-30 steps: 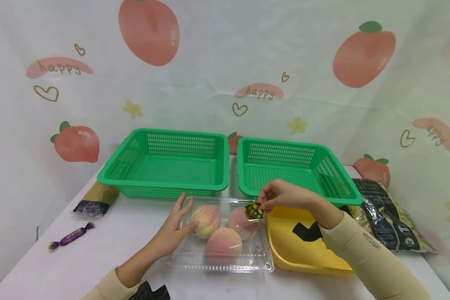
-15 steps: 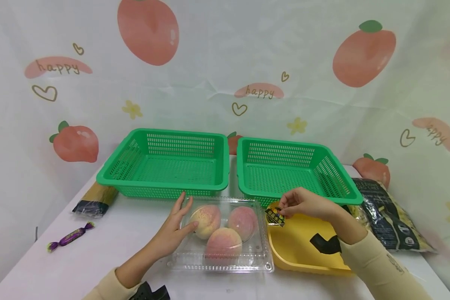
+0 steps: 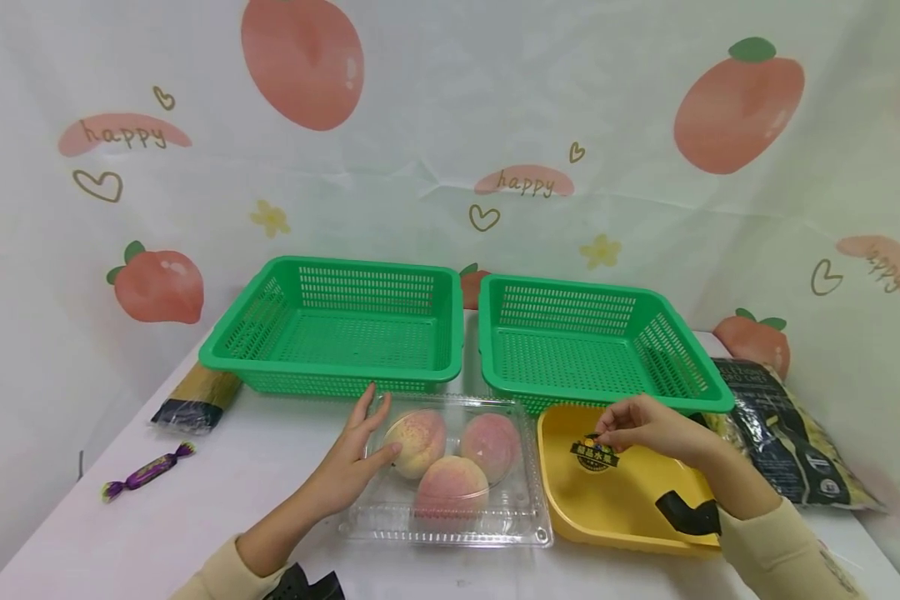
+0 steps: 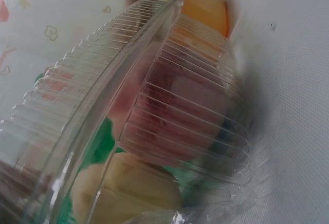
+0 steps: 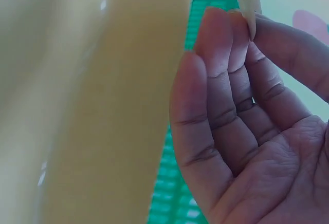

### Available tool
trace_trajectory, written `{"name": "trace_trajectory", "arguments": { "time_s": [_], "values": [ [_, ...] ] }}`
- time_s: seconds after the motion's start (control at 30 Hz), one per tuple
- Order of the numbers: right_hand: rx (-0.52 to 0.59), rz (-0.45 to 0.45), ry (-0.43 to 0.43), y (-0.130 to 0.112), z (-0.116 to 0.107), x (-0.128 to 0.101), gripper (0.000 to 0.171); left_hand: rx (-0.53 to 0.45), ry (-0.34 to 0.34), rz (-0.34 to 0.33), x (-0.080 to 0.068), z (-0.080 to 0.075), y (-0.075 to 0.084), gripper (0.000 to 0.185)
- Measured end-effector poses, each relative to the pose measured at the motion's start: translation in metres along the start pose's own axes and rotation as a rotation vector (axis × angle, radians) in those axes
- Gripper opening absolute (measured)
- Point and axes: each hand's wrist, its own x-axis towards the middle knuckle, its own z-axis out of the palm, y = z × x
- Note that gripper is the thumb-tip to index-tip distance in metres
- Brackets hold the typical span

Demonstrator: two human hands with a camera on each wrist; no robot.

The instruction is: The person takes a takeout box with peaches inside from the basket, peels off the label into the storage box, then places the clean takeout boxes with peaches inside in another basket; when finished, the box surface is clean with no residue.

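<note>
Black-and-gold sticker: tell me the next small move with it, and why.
Probably lower the sticker a little and let go: the right hand pinches it over the yellow basin, whose bare floor shows around it in the head view.

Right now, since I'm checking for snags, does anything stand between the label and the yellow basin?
Nothing visible does: the right hand pinches the label, which in the head view appears over the yellow basin.

At the back of the table (image 3: 270, 450), the left basket (image 3: 330, 367) and the right basket (image 3: 562, 394) stand side by side. Before them is the box (image 3: 510, 529) with three peaches (image 3: 452, 485) inside, and to its right the tub (image 3: 607, 508). At the left, the candy (image 3: 148, 472) lies before the packet (image 3: 198, 400); at the far right, the bag (image 3: 787, 442).
</note>
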Motion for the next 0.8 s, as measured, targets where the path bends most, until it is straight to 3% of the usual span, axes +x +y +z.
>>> {"name": "trace_trajectory", "arguments": {
  "time_s": [0.53,0.8],
  "values": [
    [-0.008,0.097,0.007,0.036,-0.007,-0.009,0.031,0.011,0.005,0.007,0.000,0.000,0.000,0.066],
    [-0.081,0.126,0.002,0.049,-0.006,-0.008,0.026,0.015,0.009,0.003,0.000,0.000,0.000,0.066]
  ]
}}
